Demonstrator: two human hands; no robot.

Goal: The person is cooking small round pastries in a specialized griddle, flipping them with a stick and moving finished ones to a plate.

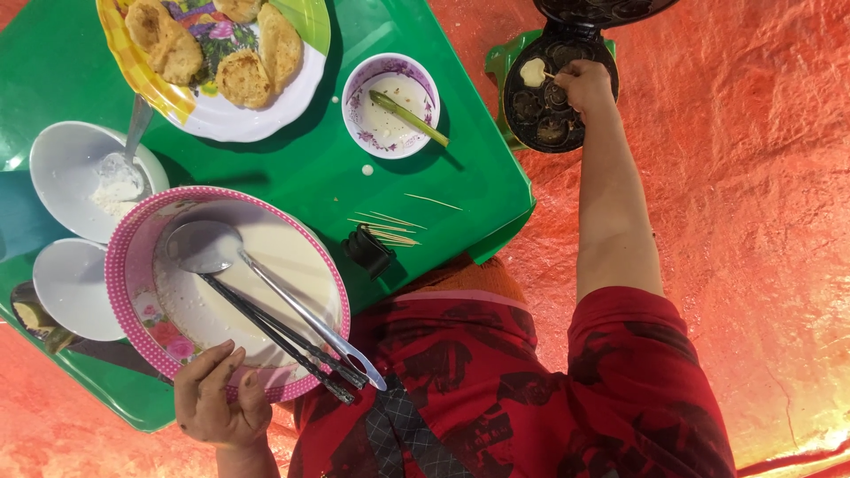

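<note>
- Orange-red mat (726, 221) on the floor, w/ a low green surface (301, 168) on it.
- Right hand (586, 86): fingers pinched tight on a thin stick (550, 76), tip at a pale cake (532, 72) in one cup of the black mould pan (531, 124). The pan sits on the mat just off the surface's corner, lid up.
- Stick: light, stiff, prob. snaps easily. Cake looks soft, likely hot, so best lifted from its edge.
- Left hand (212, 403): fingers curled over the near rim of the pink bowl (119, 265), gripping it at the surface's near edge.
- Bowl holds thin white batter, so prob. heavy and sloshy; the rim is the sensible hold.
- In the bowl: a ladle (199, 246) and dark tongs (274, 341), handles sticking out over the rim by the left hand, so they could tip.
- Just beside the bowl: two white bowls (66, 164), one w/ flour and a spoon (137, 119).
- Farther off: a plate (248, 119) of fried cakes (243, 78), a small bowl (372, 84), loose sticks (385, 232), a black clip (367, 252).
</note>
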